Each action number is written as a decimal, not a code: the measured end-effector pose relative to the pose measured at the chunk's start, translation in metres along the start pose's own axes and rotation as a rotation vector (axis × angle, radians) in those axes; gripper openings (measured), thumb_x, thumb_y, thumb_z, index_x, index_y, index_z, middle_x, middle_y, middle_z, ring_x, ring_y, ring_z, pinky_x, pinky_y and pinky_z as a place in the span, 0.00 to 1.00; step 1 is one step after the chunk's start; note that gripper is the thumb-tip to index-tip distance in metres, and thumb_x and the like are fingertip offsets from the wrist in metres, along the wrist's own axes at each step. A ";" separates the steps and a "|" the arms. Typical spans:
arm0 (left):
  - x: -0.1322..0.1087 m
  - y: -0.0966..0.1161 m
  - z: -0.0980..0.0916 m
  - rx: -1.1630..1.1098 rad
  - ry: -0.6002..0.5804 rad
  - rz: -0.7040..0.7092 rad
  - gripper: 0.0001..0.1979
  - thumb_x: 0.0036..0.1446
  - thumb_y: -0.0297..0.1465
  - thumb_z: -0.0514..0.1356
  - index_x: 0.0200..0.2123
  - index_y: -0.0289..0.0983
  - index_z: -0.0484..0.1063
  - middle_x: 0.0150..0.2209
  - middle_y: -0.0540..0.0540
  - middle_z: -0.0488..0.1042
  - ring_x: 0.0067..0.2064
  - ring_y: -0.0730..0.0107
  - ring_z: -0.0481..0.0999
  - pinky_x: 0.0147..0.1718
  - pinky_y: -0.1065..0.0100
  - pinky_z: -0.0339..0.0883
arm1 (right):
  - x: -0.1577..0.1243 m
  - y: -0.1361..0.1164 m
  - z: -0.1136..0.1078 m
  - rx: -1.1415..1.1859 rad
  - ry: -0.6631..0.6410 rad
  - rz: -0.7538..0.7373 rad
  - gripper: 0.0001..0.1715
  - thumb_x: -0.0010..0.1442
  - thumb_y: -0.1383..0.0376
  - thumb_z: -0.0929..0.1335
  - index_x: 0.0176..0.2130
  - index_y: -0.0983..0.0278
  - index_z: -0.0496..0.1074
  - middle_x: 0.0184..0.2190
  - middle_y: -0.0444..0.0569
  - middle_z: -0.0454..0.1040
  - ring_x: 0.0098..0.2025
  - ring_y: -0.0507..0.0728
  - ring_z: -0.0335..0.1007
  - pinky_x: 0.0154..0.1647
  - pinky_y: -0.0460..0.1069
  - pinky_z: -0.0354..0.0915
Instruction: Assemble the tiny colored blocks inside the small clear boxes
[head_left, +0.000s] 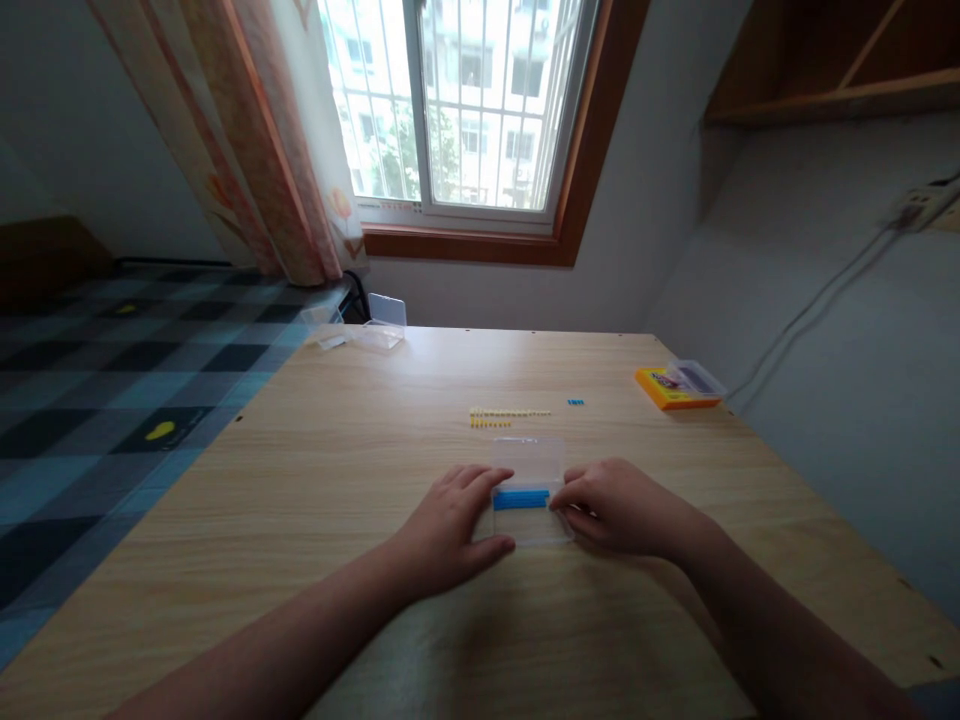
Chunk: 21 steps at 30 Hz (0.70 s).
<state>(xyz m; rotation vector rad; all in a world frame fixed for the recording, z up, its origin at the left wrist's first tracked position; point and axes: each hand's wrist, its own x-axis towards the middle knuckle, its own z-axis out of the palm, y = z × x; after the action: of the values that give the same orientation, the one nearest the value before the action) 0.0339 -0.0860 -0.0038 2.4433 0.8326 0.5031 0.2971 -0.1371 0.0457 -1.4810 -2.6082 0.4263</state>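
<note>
A clear plastic box [523, 540] with its lid [529, 458] raised at the back lies on the table in front of me. Blue strips [521, 499] rest side by side inside it. My left hand [454, 525] grips the box's left side, thumb at the front edge and fingers toward the hinge. At the right end of the blue strips, my right hand [611, 505] has its fingers pinched together; whatever they hold is too small to make out. Behind the box lie a row of pale yellow pieces [510, 412], a shorter row of deeper yellow pieces [491, 424] and small blue pieces [575, 402].
An orange-and-yellow case [679, 388] with a clear cover sits near the table's right edge. Open clear boxes [381, 335] stand at the far left corner. Left of the wooden table [300, 500] is a checked bed [150, 390]; a window [480, 110] is beyond.
</note>
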 end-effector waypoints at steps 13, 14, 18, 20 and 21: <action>0.000 0.002 -0.001 -0.010 0.000 -0.002 0.34 0.55 0.38 0.67 0.64 0.45 0.62 0.60 0.41 0.70 0.61 0.48 0.68 0.61 0.46 0.62 | 0.003 0.003 0.006 0.008 0.024 0.007 0.13 0.65 0.68 0.65 0.39 0.61 0.81 0.33 0.47 0.79 0.33 0.53 0.72 0.33 0.47 0.56; 0.000 0.002 -0.001 -0.009 -0.001 -0.003 0.34 0.55 0.37 0.67 0.64 0.45 0.62 0.60 0.41 0.70 0.61 0.49 0.68 0.61 0.46 0.62 | 0.002 0.003 0.006 0.008 0.024 0.006 0.13 0.65 0.68 0.65 0.39 0.61 0.81 0.33 0.47 0.79 0.33 0.53 0.72 0.33 0.47 0.56; -0.001 0.002 -0.002 -0.005 -0.001 -0.004 0.35 0.55 0.37 0.68 0.64 0.43 0.62 0.60 0.41 0.70 0.61 0.49 0.67 0.61 0.47 0.62 | 0.002 0.004 0.005 0.020 0.031 0.000 0.14 0.66 0.67 0.65 0.41 0.60 0.81 0.34 0.47 0.79 0.32 0.53 0.72 0.33 0.47 0.57; 0.000 0.002 -0.002 -0.005 -0.004 -0.006 0.35 0.54 0.37 0.68 0.64 0.43 0.62 0.60 0.41 0.70 0.61 0.49 0.67 0.62 0.47 0.62 | 0.001 0.006 0.005 0.034 0.047 -0.007 0.14 0.66 0.67 0.65 0.43 0.60 0.81 0.34 0.47 0.80 0.32 0.53 0.72 0.33 0.47 0.58; 0.000 0.002 -0.002 -0.004 -0.006 -0.008 0.35 0.55 0.37 0.68 0.64 0.42 0.62 0.60 0.40 0.70 0.61 0.49 0.67 0.62 0.47 0.62 | 0.000 0.007 0.005 0.041 0.061 -0.011 0.14 0.66 0.67 0.65 0.44 0.59 0.81 0.35 0.47 0.80 0.32 0.53 0.72 0.33 0.47 0.58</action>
<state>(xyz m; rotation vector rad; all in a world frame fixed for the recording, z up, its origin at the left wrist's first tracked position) 0.0337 -0.0872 -0.0008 2.4359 0.8375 0.4941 0.3019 -0.1341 0.0391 -1.4428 -2.5447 0.4238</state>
